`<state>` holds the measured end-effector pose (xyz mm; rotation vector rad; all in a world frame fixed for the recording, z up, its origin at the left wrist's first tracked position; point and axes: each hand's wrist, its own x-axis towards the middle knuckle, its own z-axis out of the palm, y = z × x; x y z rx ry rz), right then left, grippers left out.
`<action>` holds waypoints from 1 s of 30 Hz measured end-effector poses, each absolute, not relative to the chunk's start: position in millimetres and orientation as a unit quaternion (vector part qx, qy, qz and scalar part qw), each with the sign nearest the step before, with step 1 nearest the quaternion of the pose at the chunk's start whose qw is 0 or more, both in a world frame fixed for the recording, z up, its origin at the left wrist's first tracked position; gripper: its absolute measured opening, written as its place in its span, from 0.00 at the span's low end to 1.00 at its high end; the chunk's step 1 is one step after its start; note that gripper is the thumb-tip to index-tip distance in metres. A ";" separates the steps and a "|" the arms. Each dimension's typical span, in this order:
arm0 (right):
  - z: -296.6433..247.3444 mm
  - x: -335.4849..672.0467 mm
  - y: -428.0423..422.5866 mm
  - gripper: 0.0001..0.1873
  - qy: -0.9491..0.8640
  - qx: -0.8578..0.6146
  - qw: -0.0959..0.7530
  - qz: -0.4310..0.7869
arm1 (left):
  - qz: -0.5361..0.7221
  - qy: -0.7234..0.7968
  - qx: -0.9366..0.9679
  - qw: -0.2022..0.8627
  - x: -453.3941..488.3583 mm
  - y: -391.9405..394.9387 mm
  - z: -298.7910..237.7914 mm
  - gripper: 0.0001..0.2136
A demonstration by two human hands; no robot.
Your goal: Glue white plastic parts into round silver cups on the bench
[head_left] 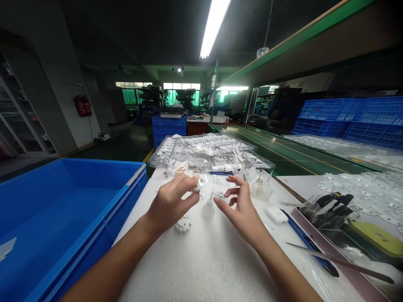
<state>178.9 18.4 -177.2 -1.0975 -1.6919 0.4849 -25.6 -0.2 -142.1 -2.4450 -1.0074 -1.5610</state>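
Observation:
My left hand is raised over the white table with its fingers closed on a small white plastic part. My right hand is beside it, fingers curled, with the thumb and fingertips pinching a small silvery piece. A small white squeeze bottle stands between the two hands. A white gear-like part lies on the table just below my left wrist. More small white parts lie scattered beyond the hands.
A large blue bin stands at the left. Clear bags of white parts are stacked at the table's far end. A tray with black-handled tools, a blue pen, a white case and white discs are at the right.

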 end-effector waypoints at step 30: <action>-146.7 193.7 23.4 0.19 -0.393 -0.308 0.686 0.530 | -0.565 -0.328 -0.374 -0.659 -13.8 4.1 -136.2 0.16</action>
